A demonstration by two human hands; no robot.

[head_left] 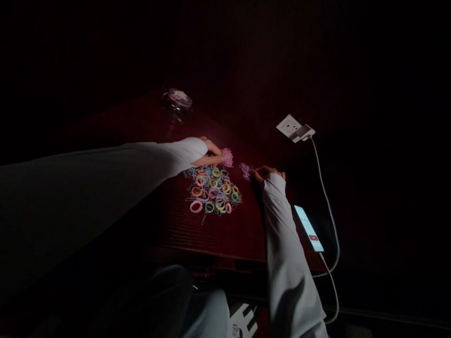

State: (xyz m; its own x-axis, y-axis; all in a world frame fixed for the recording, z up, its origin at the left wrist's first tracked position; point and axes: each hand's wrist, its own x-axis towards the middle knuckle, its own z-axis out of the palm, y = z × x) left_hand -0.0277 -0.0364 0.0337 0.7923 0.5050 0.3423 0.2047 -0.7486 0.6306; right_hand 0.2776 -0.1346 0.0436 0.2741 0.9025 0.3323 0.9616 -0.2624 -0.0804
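My left hand [210, 154] reaches over the far side of a pile of colourful hair ties [213, 190]. Its fingertips are closed at the edge of a clump of thin pink elastic bands [227, 157]. To the right, my right hand [268, 172] pinches the edge of a smaller clump of purple elastic bands [245, 171]. Both clumps lie on the dark red wooden table [211, 237], a short gap apart. Pink, orange, yellow, green and purple rings show in the pile. The left sleeve and fingers hide part of its far edge.
At the back left stands a clear jar [178, 108] with a lid. A wall socket [291, 126] holds a charger [307, 132], whose white cable [326, 197] runs down the right. Beside my right forearm lies a lit phone [309, 229] with a cable attached.
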